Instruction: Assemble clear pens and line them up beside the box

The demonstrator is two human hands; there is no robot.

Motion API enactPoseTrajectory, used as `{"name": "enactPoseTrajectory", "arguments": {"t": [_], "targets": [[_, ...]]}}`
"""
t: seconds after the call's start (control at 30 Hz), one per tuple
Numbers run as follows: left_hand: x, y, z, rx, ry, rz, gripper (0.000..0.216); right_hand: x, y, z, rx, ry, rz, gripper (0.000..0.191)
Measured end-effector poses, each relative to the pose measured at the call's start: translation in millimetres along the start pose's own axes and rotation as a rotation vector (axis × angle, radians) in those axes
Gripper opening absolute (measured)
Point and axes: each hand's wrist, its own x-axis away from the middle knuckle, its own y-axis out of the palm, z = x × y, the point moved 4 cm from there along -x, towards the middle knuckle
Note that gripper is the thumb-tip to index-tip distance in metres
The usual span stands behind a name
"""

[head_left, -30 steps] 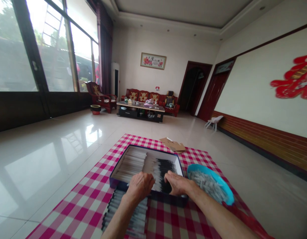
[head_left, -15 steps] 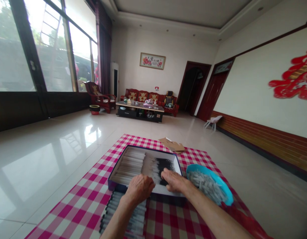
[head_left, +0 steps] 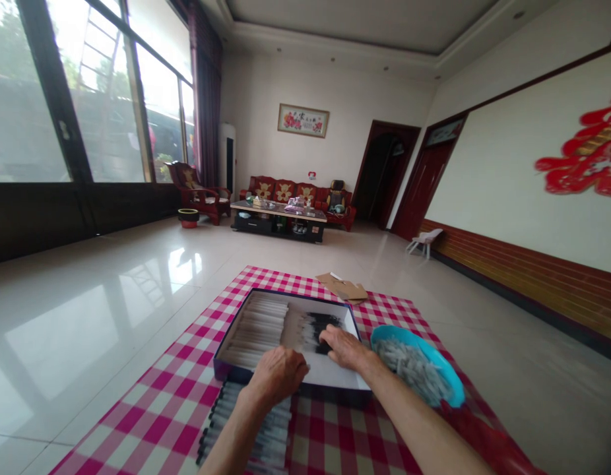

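A dark-rimmed shallow box (head_left: 286, 295) lies on a pink-and-white checked cloth (head_left: 161, 409). Inside it are rows of white tubes (head_left: 256, 330) and a patch of black-tipped sticks (head_left: 321, 328). My right hand (head_left: 342, 348) rests on the black-tipped patch, fingers together. My left hand (head_left: 278, 376) curls over the box's near side, hiding part of it. Below that side, rows of black-capped pens (head_left: 251, 422) lie on the cloth, partly under my left forearm. To the right of the box sits a blue plastic basin (head_left: 437, 363) holding a heap of small white pieces (head_left: 409, 369).
Flattened cardboard (head_left: 342, 287) lies beyond the box at the cloth's far edge. A red cloth (head_left: 483, 442) lies at the lower right. Glossy floor tiles (head_left: 88, 330) surround the checked cloth. Far off stand a red sofa (head_left: 286, 191) and a low table (head_left: 278, 214).
My right hand has slid farther into the box, away from me, and now covers the upper black-tipped rows. My left hand has barely moved.
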Motion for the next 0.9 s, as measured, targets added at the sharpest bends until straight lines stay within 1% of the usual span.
{"name": "enactPoseTrajectory", "arguments": {"t": [0.1, 0.27, 0.4, 0.53, 0.63, 0.73, 0.83, 0.9], "targets": [[0.6, -0.3, -0.8, -0.003, 0.007, 0.014, 0.031, 3.5, 0.6, 0.2, -0.006, 0.015, 0.034, 0.029], [2.5, -1.2, -2.2, 0.000, 0.009, 0.041, 0.031, 4.8, 0.5, -2.5, -0.006, 0.030, 0.049, 0.009], [3.2, -3.1, -1.9, -0.003, 0.002, 0.055, 0.032, 6.9, -0.9, -6.5, -0.023, 0.037, 0.089, 0.007], [2.8, -5.7, -1.3, 0.015, -0.013, 0.059, 0.029, 12.4, -5.1, -10.9, -0.078, 0.034, 0.160, 0.007], [2.6, -9.4, -0.5, 0.031, -0.016, 0.074, 0.026, 17.1, -13.5, -13.3, -0.141, 0.047, 0.245, 0.008], [3.7, -17.0, 1.6, 0.078, 0.002, 0.137, 0.026, 25.7, -26.2, -15.9, -0.220, 0.090, 0.376, 0.010], [6.9, -26.2, 7.4, 0.134, 0.031, 0.202, 0.030, 43.5, -38.5, -21.3, -0.297, 0.155, 0.520, 0.013], [10.5, -31.9, 15.5, 0.178, 0.055, 0.242, 0.031, 62.2, -44.7, -26.6, -0.393, 0.200, 0.630, 0.019]]}}
